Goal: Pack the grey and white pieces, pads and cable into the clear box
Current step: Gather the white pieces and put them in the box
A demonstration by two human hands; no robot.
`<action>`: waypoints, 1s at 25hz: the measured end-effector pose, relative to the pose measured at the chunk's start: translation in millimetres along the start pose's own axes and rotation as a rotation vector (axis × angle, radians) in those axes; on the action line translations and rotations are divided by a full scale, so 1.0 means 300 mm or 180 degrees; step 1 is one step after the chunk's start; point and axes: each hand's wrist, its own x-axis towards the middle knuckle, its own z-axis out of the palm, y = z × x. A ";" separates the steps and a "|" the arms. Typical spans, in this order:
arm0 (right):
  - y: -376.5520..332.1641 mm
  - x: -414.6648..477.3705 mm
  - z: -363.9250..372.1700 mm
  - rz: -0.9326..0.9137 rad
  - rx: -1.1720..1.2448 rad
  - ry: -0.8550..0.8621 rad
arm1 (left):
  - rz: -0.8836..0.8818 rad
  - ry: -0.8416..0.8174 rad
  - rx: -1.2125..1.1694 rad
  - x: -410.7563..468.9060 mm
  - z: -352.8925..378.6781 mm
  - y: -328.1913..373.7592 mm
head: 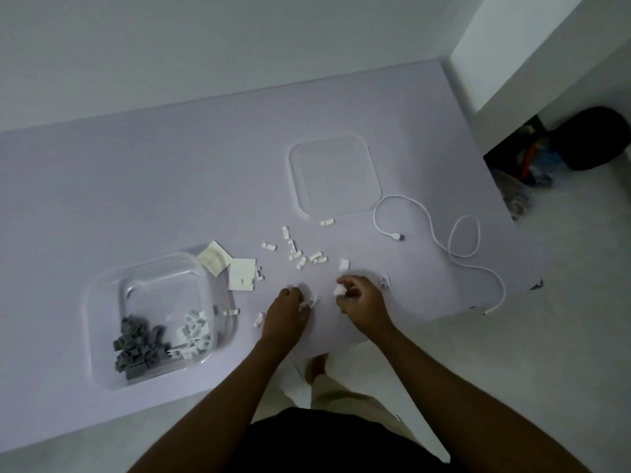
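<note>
1. The box sits lower left of centre, grey pieces and some white ones already inside.
2. The left hand pinches a white clip; the right hand is curled around white pieces.
3. Loose white pieces lie just above both hands; pads lie beside the box; the cable lies right.
4. The box lies left of both hands, so the left is nearer.

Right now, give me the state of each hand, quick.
Left hand: closed on a white piece at the fingertips.
Right hand: closed on white pieces.
</note>
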 end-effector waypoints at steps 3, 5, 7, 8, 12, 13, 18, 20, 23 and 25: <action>-0.038 -0.010 -0.081 0.1167 0.2328 -0.0212 | -0.0132 -0.0104 -0.0487 0.028 -0.007 -0.005; -0.059 -0.013 -0.129 0.1419 0.3137 -0.0209 | -0.0101 -0.0296 -0.0561 0.043 -0.003 -0.005; -0.069 0.002 -0.147 0.1494 0.3381 -0.0049 | -0.0007 -0.0386 -0.0467 0.051 0.002 -0.002; -0.071 0.015 -0.151 0.1548 0.3269 0.0068 | 0.0039 -0.0382 -0.0440 0.053 0.006 0.005; -0.012 0.046 -0.162 0.0997 0.0804 0.0901 | 0.0346 -0.0264 0.0211 0.046 0.034 0.046; 0.011 0.037 -0.164 0.0650 0.0120 0.1004 | 0.0466 -0.0234 0.0491 0.045 0.048 0.048; 0.074 0.000 -0.110 0.0184 -0.1052 0.0151 | 0.0757 -0.0010 0.0701 0.055 0.091 0.011; 0.076 0.004 -0.087 0.0185 -0.1234 0.0136 | 0.0814 0.0039 0.0569 0.072 0.091 0.005; 0.066 0.023 -0.066 0.0256 -0.1269 0.0154 | 0.0142 -0.0035 -0.0692 0.095 0.039 0.028; 0.054 0.044 -0.071 0.0537 -0.0503 0.0171 | -0.0723 -0.0606 -0.2562 0.106 -0.011 0.043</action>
